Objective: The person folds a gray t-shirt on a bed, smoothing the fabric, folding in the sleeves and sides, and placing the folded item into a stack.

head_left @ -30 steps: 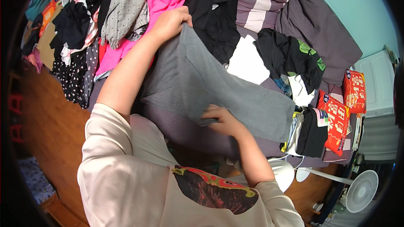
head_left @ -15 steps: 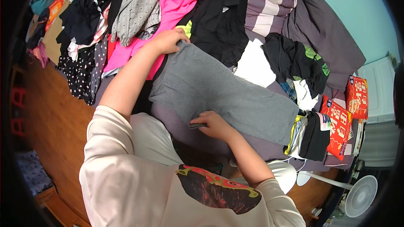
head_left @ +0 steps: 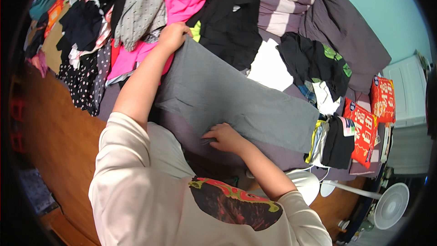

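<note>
Wide grey pants (head_left: 236,98) lie stretched across the sofa seat in front of me, running from upper left to lower right. At their upper left corner my left hand (head_left: 175,36) is closed on the fabric and lifts it, drawing that end taut. My right hand (head_left: 225,137) pinches a bit of the near edge around its middle. Past the right end of the pants stands a row of folded clothes (head_left: 338,143), black, white and yellow. A white garment (head_left: 271,67) lies just beyond the far edge.
Piled clothes (head_left: 141,9) cover the sofa's left part, pink, black and patterned. A black garment with green patches (head_left: 314,64) lies by the grey cushion (head_left: 341,27). Two red packages (head_left: 363,132) sit at the right. A white fan (head_left: 391,206) stands on the floor.
My left hand has raised the upper left corner of the pants a little, and the fabric there is flatter and tauter. My right hand still pinches the near edge. The view has shifted slightly.
</note>
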Motion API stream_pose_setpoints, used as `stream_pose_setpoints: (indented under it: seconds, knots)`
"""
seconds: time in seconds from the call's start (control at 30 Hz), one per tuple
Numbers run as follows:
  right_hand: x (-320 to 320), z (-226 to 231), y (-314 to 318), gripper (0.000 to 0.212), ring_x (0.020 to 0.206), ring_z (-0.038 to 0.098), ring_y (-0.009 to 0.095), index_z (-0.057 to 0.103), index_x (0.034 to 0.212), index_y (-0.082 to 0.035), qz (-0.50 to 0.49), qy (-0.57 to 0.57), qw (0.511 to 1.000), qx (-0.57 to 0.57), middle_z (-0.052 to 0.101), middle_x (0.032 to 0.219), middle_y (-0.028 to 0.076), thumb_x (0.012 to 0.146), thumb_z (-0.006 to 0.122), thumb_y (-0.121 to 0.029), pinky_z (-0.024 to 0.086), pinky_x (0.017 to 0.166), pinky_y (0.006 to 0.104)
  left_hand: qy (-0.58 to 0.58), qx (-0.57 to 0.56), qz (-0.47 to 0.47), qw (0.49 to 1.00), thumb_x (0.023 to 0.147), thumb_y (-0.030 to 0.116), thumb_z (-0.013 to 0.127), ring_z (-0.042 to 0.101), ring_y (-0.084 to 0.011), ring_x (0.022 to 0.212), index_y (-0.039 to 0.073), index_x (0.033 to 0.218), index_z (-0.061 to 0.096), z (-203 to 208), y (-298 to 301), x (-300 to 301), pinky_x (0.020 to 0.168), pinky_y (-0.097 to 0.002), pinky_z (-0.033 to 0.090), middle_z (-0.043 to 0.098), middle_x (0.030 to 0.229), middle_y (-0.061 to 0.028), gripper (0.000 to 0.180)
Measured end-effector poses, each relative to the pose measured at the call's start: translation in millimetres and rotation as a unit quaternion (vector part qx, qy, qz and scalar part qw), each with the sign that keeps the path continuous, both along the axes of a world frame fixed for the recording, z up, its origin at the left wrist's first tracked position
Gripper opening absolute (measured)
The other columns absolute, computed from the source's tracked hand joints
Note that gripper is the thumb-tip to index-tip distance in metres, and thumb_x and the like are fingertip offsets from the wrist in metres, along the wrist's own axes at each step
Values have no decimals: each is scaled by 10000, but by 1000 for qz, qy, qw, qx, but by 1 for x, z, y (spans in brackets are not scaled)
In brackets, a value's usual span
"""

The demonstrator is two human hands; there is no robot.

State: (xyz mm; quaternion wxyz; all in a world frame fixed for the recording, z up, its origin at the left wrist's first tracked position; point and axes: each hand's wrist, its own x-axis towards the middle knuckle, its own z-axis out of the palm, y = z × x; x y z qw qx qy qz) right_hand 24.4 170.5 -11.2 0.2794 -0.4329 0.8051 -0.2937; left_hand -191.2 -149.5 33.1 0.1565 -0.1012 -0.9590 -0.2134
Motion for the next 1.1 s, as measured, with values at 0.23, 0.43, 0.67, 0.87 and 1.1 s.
stream_pose_setpoints:
  seconds: [0.23,0.43,0.67,0.87,1.1]
  knots:
    - [10,25,43,350,1024,618,301,701,1179,-140,-61,19,994,-87,673,1038,87,831,729,-159,450,923,418,-3,-61,39,997,820,57,574,657,-351,974,119,933,751,10,20,29,833,-465,514,623,1095,-134,220]
    - [16,37,177,222,1011,642,320,715,994,-134,-245,165,953,72,663,1024,89,777,711,-85,505,900,432,25,44,-187,981,768,15,663,599,-386,940,41,924,620,27,119,115,837,-447,503,576,960,-159,163]
    - [24,35,288,357,1109,588,323,627,1049,-135,-294,168,888,311,604,1073,94,716,748,-93,492,933,427,-130,-6,-252,959,812,210,759,623,-348,981,92,1057,632,-11,211,192,831,-441,512,623,1026,-117,300]
    - [14,18,313,377,1106,594,301,626,1047,-137,-251,250,874,332,621,1076,79,698,721,-32,513,903,418,-80,-61,-201,974,790,77,691,618,-335,1002,85,1146,593,-46,238,198,841,-435,514,618,1037,-114,369]
    - [9,5,327,231,1080,608,271,705,1034,-202,-241,255,870,347,666,1035,35,830,646,-110,516,880,388,-59,-11,-195,979,753,-37,623,632,-351,944,65,1126,590,-61,245,196,808,-450,519,641,956,-138,388]
